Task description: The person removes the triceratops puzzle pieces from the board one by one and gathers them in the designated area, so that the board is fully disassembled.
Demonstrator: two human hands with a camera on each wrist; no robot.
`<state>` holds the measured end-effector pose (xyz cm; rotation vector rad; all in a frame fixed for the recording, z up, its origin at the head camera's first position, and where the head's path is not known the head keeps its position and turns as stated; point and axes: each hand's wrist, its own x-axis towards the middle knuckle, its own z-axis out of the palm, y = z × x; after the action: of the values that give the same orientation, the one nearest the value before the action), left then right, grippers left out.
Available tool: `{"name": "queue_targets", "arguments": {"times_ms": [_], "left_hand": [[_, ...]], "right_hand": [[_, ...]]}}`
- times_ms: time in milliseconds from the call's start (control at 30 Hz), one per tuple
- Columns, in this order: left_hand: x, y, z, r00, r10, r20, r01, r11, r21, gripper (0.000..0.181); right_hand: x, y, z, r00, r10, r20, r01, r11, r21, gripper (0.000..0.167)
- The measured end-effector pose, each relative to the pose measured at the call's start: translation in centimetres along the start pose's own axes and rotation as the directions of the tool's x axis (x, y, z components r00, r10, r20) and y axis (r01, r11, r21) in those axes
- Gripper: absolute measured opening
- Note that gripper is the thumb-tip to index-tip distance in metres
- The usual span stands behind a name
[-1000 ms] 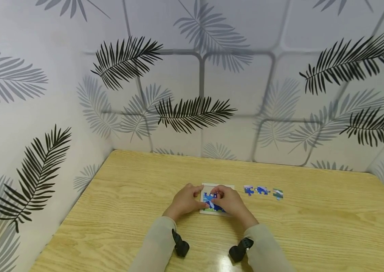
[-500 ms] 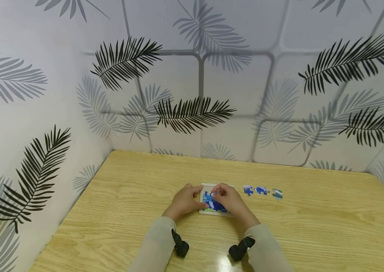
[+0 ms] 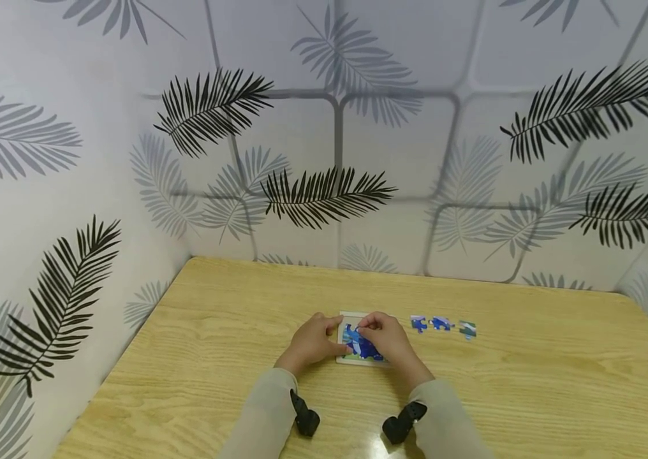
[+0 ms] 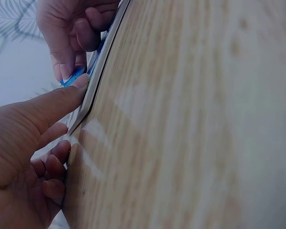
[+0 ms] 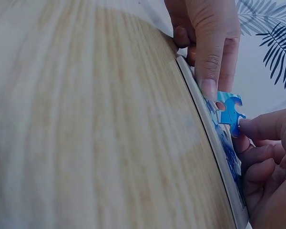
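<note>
A small jigsaw puzzle tray [image 3: 353, 362] with a pale rim lies on the table, partly filled with a blue picture. My left hand [image 3: 314, 341] grips its left side. The left thumb [image 4: 62, 100] presses near the picture, and the other fingers curl by the tray's edge. Over the tray, my right hand [image 3: 388, 335] pinches a blue jigsaw piece [image 5: 231, 113] between thumb and forefinger. That piece stands tilted above the picture in the right wrist view, close to the left thumb. The right hand hides the tray's right part.
Three loose jigsaw pieces lie in a row right of the tray: a blue one [image 3: 418, 324], another blue one [image 3: 441, 324] and a green and white one [image 3: 467, 329]. The wooden table [image 3: 215, 306] meets a leaf-patterned wall [image 3: 301, 140] behind.
My right fingers shift slightly over the upper part of the picture, still pinching the jigsaw piece. The left hand keeps its place on the tray. The head view tips up a little.
</note>
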<state>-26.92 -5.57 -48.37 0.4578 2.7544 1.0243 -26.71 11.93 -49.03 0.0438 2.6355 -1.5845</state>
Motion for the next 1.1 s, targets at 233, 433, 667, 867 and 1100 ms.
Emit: {"name": "queue_targets", "arguments": {"times_ms": [233, 433, 667, 867, 1100], "left_hand": [[-0.1, -0.1, 0.3, 1.000, -0.014, 0.001, 0.014, 1.000, -0.010, 0.073], [0.0, -0.1, 0.4, 1.000, -0.016, 0.002, 0.016, 1.000, -0.020, 0.074], [-0.1, -0.1, 0.3, 1.000, -0.015, -0.003, 0.015, 1.000, -0.027, 0.075], [-0.1, -0.1, 0.3, 1.000, -0.029, -0.001, 0.029, 0.999, -0.031, 0.075], [0.0, -0.1, 0.4, 0.999, -0.044, -0.004, 0.044, 0.998, -0.035, 0.074]], "right_hand": [[0.1, 0.1, -0.7, 0.998, 0.068, -0.004, -0.068, 0.994, 0.083, 0.006], [0.2, 0.9, -3.0, 0.995, 0.093, -0.022, -0.090, 0.989, 0.115, 0.009], [0.2, 2.6, -6.5, 0.988, 0.153, -0.035, -0.148, 0.981, 0.126, 0.014], [-0.5, 3.8, -9.0, 0.984, 0.169, -0.052, -0.165, 0.983, 0.078, 0.018], [-1.4, 4.6, -10.6, 0.985, 0.163, -0.058, -0.157, 0.984, 0.084, 0.017]]}}
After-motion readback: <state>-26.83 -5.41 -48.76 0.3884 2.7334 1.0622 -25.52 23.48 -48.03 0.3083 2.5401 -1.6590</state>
